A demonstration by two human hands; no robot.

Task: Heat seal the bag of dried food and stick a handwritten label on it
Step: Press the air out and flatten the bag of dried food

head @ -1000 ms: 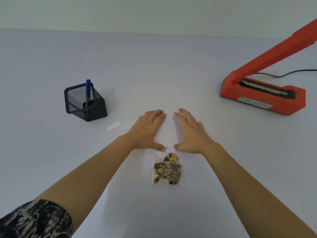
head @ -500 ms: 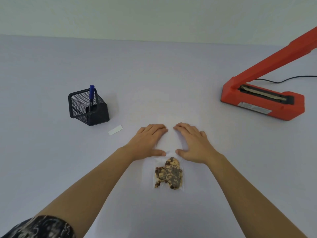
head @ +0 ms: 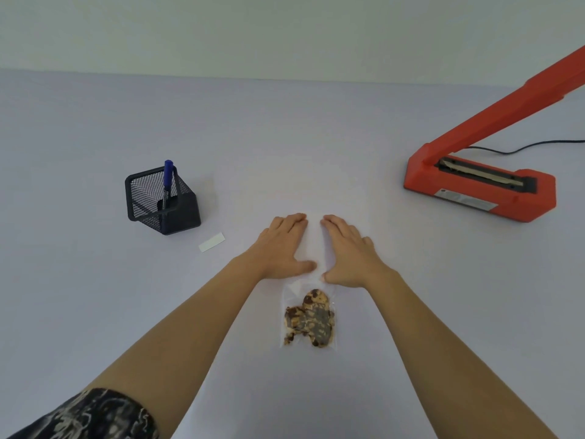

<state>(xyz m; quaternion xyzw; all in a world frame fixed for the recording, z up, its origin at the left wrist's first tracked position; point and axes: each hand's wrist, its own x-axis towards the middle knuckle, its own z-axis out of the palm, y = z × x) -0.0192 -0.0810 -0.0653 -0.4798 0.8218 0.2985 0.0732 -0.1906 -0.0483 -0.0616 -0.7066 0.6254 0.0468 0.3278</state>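
Clear bag (head: 308, 315) holds dried food; mesh holder (head: 161, 201) holds pen (head: 167, 179); flat hands empty.

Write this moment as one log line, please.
hands: left hand, right hand flat on bag top | sealer: open | label: untouched

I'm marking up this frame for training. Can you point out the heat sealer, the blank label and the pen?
heat sealer (head: 474, 198): head view, front of its red base.
blank label (head: 211, 242): head view, middle of the white strip.
pen (head: 167, 177): head view, blue barrel above the mesh holder.
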